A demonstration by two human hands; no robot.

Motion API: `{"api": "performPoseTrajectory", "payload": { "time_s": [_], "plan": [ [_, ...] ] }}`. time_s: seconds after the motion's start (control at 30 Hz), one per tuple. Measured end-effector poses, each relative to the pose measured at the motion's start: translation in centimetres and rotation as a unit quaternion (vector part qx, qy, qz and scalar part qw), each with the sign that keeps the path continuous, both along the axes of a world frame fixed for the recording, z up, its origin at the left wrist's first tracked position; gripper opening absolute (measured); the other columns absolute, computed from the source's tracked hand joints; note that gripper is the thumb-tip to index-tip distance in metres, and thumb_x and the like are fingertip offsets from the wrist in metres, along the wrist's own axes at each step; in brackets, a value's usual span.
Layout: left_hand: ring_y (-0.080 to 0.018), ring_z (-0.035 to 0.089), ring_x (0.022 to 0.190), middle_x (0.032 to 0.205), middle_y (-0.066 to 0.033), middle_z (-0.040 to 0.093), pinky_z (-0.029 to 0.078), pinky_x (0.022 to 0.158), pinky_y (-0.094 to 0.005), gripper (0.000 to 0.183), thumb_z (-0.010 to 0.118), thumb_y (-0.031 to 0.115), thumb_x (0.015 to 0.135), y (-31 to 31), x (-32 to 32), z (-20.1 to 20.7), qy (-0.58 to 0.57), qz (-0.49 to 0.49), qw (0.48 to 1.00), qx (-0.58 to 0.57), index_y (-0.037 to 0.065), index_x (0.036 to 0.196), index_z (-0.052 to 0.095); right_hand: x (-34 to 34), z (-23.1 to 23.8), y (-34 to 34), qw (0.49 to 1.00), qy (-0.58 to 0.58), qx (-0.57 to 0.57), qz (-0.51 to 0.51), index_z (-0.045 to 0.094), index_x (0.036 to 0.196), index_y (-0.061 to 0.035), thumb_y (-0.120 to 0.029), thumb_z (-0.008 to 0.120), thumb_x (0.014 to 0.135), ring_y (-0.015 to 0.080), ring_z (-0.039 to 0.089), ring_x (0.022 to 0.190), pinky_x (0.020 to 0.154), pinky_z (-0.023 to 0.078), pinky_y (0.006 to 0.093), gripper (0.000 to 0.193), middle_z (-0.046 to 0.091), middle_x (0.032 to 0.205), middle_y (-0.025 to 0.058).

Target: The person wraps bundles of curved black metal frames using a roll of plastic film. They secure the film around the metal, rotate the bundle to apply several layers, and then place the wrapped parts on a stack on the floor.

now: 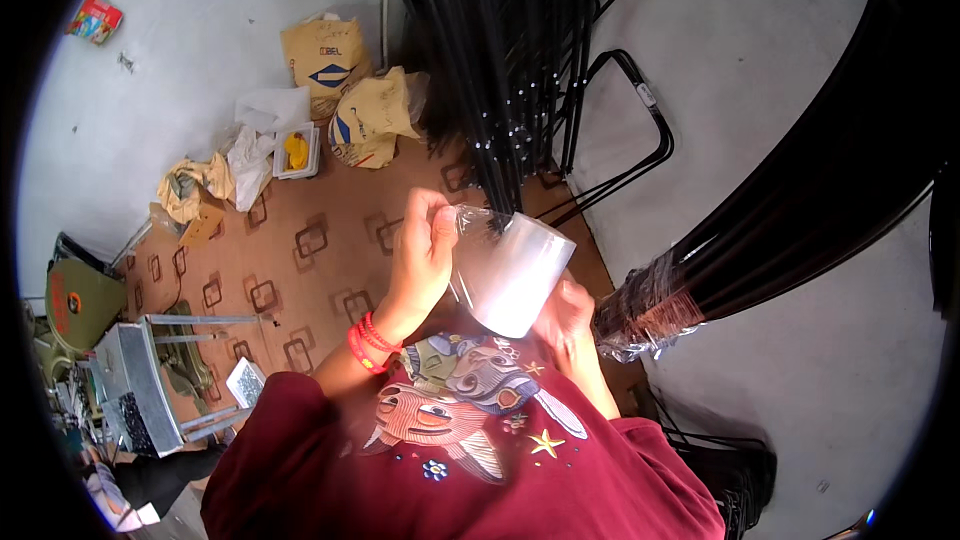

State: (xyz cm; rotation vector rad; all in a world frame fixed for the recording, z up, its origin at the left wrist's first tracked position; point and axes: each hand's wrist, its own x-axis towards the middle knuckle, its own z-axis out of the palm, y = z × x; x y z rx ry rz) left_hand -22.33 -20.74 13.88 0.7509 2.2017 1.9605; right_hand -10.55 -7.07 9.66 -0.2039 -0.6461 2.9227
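A roll of clear stretch film is held in front of my chest, tilted. Between the thumb and fingers of my left hand, the loose end of the film is pinched and pulled taut off the roll's left side. My right hand grips the roll from its lower right end; part of its fingers is hidden behind the roll. Close to my right hand lies the end of a long bundle of black tubes, bound with clear film wrapping.
Many black metal rods stand ahead, with bent black tube frames beside them. Beige sacks and a white tub sit at the far left. A grey metal table stands left. Patterned brown flooring lies below.
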Motion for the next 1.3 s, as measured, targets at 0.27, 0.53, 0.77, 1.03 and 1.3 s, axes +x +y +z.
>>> {"api": "performPoseTrajectory", "payload": {
  "time_s": [0.27, 0.53, 0.77, 1.03, 1.3],
  "plan": [
    [-0.0112, 0.048, 0.052, 0.062, -0.0046, 0.049, 0.038, 0.049, -0.0255, 0.018, 0.044, 0.021, 0.093, 0.5, -5.1, 0.4, 0.082, -0.01, 0.996, -0.033, 0.003, 0.09, 0.044, -3.0, -0.8, -0.2, 0.995, -0.011, -0.095, -0.027, 0.037, 0.125, 0.0029, -0.011, 0.066, 0.057, 0.0333, 0.053, 0.104, 0.094, 0.041, 0.0452, 0.075, 0.052, 0.114, 0.0206],
    [-0.0075, 0.048, 0.072, 0.081, -0.0016, 0.054, 0.041, 0.063, -0.0212, 0.019, 0.039, 0.014, 0.092, 0.5, -19.6, -5.4, -0.036, -0.113, 0.992, 0.034, 0.004, 0.103, 0.052, -8.1, 0.2, 5.9, 0.949, 0.032, 0.309, -0.06, 0.047, 0.119, 0.0051, -0.016, 0.072, 0.03, 0.0262, 0.058, 0.095, 0.081, 0.047, 0.0346, 0.094, 0.056, 0.11, 0.0168],
    [-0.0169, 0.055, 0.1, 0.112, -0.0097, 0.057, 0.045, 0.085, -0.0297, 0.043, 0.057, 0.033, 0.08, 9.9, -25.1, -3.5, -0.239, -0.544, 0.799, 0.096, 0.003, 0.111, 0.057, -16.2, -0.1, 9.9, 0.881, 0.065, 0.468, 0.034, 0.05, 0.116, 0.0004, -0.021, 0.068, 0.024, 0.0213, 0.051, 0.105, 0.093, 0.035, 0.0303, 0.096, 0.043, 0.131, 0.0134],
    [-0.0209, 0.054, 0.107, 0.11, -0.0164, 0.059, 0.038, 0.097, -0.0303, 0.036, 0.047, -0.001, 0.084, 14.0, -23.6, -5.6, -0.229, -0.476, 0.849, 0.031, -0.003, 0.12, 0.049, -15.1, -1.6, 8.2, 0.906, 0.136, 0.395, 0.06, 0.056, 0.105, 0.0008, -0.023, 0.072, 0.027, 0.0296, 0.038, 0.123, 0.095, 0.032, 0.0345, 0.083, 0.044, 0.129, 0.0201],
    [-0.0221, 0.056, 0.102, 0.097, -0.0105, 0.059, 0.044, 0.089, -0.0326, 0.013, 0.05, -0.001, 0.084, 14.8, -22.8, -8.2, -0.338, -0.484, 0.799, 0.109, 0.004, 0.097, 0.052, -15.6, -1.7, 9.5, 0.968, 0.132, 0.211, 0.04, 0.048, 0.117, 0.0065, -0.025, 0.079, 0.028, 0.0309, 0.035, 0.125, 0.103, 0.026, 0.0381, 0.1, 0.032, 0.136, 0.0231]
  ]
}}
